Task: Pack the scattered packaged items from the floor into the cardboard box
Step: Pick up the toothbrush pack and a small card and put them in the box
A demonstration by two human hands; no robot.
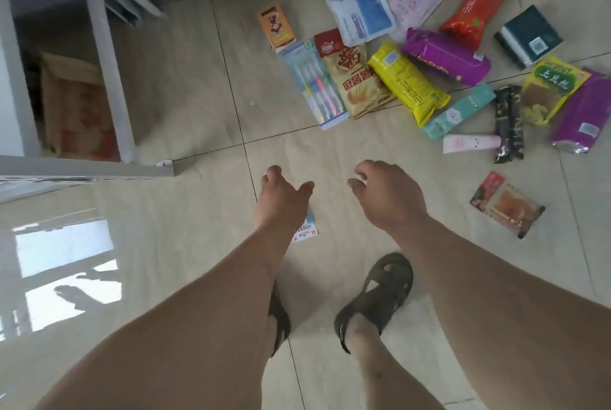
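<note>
Hands empty above scattered packets

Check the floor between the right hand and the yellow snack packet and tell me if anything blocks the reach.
Nothing visible blocks it. The right hand hovers empty over bare tile, and the floor up to the yellow snack packet shows only tile. The chip bag lies beside the packet on its left, the teal box on its right.

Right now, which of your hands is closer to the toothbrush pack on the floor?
Left. The left hand hovers below the toothbrush pack, slightly to its left. The right hand hangs farther off, below and to its right. Neither touches it.
</note>
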